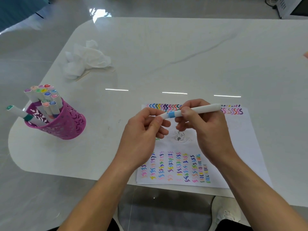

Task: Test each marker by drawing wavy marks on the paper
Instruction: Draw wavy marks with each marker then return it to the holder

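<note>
Both hands hold one white marker (196, 110) level above the paper (241, 147). The right hand (206, 129) has its fingers wrapped round the barrel, and the left hand (141, 132) pinches the blue-banded end. It is probably light, stiff, smooth plastic, best gripped mid-barrel so it cannot slip or twist.

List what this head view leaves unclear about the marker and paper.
Head view:
- marker tip: covered by fingers of the left hand; capped or not, cannot tell.
- pencil sketch on the paper: faint, partly behind both hands.
- top row of wavy marks: middle hidden by the right hand.
- pinkish thing, right edge: cut off.
</note>
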The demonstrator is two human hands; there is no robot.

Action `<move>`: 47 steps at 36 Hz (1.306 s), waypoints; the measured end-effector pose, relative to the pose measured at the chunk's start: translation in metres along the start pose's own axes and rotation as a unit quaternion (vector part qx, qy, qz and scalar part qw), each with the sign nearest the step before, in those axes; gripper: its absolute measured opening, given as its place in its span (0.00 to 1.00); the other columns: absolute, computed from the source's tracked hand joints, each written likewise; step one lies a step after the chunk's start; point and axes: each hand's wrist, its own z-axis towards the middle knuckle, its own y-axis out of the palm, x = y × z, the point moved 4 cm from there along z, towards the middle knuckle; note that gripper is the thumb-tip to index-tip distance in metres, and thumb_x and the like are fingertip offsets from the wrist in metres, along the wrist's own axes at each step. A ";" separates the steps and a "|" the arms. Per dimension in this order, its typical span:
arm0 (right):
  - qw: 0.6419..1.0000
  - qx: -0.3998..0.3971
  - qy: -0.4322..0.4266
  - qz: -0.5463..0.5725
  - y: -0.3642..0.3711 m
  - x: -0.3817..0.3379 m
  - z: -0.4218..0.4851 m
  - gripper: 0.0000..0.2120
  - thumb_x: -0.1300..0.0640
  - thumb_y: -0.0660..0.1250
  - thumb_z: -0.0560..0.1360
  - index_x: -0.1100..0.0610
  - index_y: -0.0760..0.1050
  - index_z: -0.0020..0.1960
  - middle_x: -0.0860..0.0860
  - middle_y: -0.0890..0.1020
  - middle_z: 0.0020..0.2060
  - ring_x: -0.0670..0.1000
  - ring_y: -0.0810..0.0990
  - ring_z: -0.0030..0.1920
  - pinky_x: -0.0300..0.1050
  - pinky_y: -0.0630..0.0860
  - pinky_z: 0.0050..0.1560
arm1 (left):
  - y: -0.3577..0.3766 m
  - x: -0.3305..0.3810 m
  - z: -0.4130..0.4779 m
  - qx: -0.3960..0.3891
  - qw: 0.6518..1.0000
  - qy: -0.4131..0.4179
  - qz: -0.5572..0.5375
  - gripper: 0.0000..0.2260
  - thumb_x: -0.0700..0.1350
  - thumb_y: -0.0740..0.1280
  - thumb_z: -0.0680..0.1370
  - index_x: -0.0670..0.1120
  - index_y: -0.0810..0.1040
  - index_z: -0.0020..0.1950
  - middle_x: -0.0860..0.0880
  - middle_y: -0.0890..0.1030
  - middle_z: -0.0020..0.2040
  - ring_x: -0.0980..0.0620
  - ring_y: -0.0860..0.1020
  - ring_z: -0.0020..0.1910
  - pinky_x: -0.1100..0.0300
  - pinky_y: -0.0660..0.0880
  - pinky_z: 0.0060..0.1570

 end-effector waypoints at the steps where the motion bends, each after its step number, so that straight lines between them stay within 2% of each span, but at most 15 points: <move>1: 1.000 -0.002 -0.001 -0.006 0.000 0.000 0.000 0.05 0.56 0.69 0.78 0.56 0.81 0.47 0.55 0.87 0.38 0.53 0.86 0.37 0.47 0.84 0.40 | 0.000 0.000 0.000 0.001 1.000 0.004 0.005 0.07 0.41 0.63 0.83 0.49 0.79 0.54 0.52 0.86 0.43 0.52 0.84 0.40 0.58 0.82 0.45; 7: 1.000 -0.003 -0.007 0.003 -0.003 -0.002 0.002 0.04 0.59 0.70 0.81 0.55 0.82 0.48 0.53 0.86 0.36 0.51 0.84 0.35 0.41 0.81 0.39 | -0.003 0.000 0.001 0.012 1.000 0.023 0.008 0.07 0.41 0.66 0.82 0.51 0.82 0.53 0.52 0.86 0.42 0.52 0.84 0.40 0.58 0.82 0.45; 17: 0.995 -0.019 0.042 0.083 -0.001 0.003 0.001 0.05 0.61 0.69 0.81 0.61 0.82 0.48 0.57 0.86 0.37 0.56 0.85 0.36 0.46 0.82 0.40 | -0.004 0.003 -0.003 0.063 0.996 0.062 0.005 0.08 0.42 0.69 0.80 0.54 0.84 0.54 0.54 0.86 0.39 0.54 0.84 0.38 0.65 0.80 0.41; 22: 0.996 -0.015 0.040 0.081 0.001 0.005 -0.003 0.06 0.62 0.69 0.81 0.65 0.81 0.50 0.58 0.86 0.37 0.56 0.86 0.36 0.46 0.83 0.41 | -0.001 0.002 -0.006 0.074 0.996 0.053 0.000 0.09 0.41 0.69 0.80 0.53 0.84 0.54 0.53 0.85 0.38 0.54 0.84 0.35 0.64 0.80 0.39; 27: 0.997 -0.016 0.047 0.066 0.003 0.008 -0.010 0.06 0.60 0.69 0.81 0.63 0.82 0.53 0.58 0.87 0.39 0.56 0.87 0.38 0.46 0.84 0.43 | -0.004 0.005 -0.005 0.050 0.998 0.040 0.018 0.08 0.42 0.69 0.80 0.54 0.85 0.53 0.53 0.86 0.39 0.54 0.84 0.38 0.63 0.81 0.42; 29: 0.996 -0.022 0.059 0.068 0.005 0.009 -0.012 0.09 0.55 0.70 0.80 0.61 0.83 0.53 0.58 0.87 0.40 0.55 0.86 0.38 0.45 0.83 0.43 | -0.007 0.009 -0.004 0.048 0.998 0.042 0.029 0.07 0.43 0.70 0.79 0.54 0.85 0.52 0.52 0.85 0.38 0.55 0.84 0.38 0.64 0.80 0.41; 33: 0.995 -0.021 0.091 0.024 0.007 0.013 -0.009 0.17 0.44 0.72 0.75 0.58 0.84 0.51 0.56 0.87 0.38 0.53 0.86 0.35 0.42 0.83 0.39 | -0.015 0.018 -0.006 0.085 0.994 0.062 0.024 0.05 0.44 0.72 0.77 0.54 0.85 0.48 0.48 0.84 0.38 0.46 0.81 0.38 0.52 0.81 0.42; 34: 0.995 -0.020 0.099 0.013 0.007 0.016 -0.008 0.19 0.42 0.72 0.74 0.58 0.84 0.52 0.55 0.87 0.37 0.53 0.85 0.35 0.42 0.83 0.38 | -0.018 0.020 -0.007 0.095 0.993 0.067 0.024 0.04 0.44 0.73 0.77 0.54 0.85 0.48 0.49 0.84 0.39 0.46 0.81 0.39 0.52 0.80 0.42; 39: 0.994 0.004 0.099 -0.053 0.001 0.025 -0.006 0.21 0.38 0.71 0.73 0.57 0.81 0.52 0.53 0.87 0.37 0.50 0.84 0.33 0.39 0.81 0.37 | -0.037 0.024 -0.014 0.150 0.984 0.091 0.034 0.04 0.44 0.74 0.76 0.52 0.84 0.50 0.53 0.84 0.41 0.57 0.80 0.38 0.65 0.77 0.39; 43: 0.993 0.027 0.086 -0.077 0.006 0.030 -0.004 0.18 0.41 0.72 0.76 0.56 0.80 0.49 0.51 0.87 0.36 0.48 0.83 0.32 0.39 0.79 0.36 | -0.058 0.030 -0.019 0.207 0.962 0.138 0.110 0.05 0.41 0.73 0.76 0.49 0.83 0.51 0.54 0.82 0.42 0.57 0.79 0.41 0.67 0.75 0.42; 47: 0.991 0.000 0.076 -0.111 0.021 0.033 -0.006 0.15 0.42 0.71 0.78 0.54 0.79 0.50 0.49 0.87 0.37 0.47 0.84 0.34 0.41 0.79 0.38 | -0.083 0.035 -0.028 0.265 0.924 0.186 0.201 0.05 0.42 0.71 0.78 0.50 0.81 0.53 0.54 0.79 0.48 0.55 0.79 0.46 0.68 0.75 0.46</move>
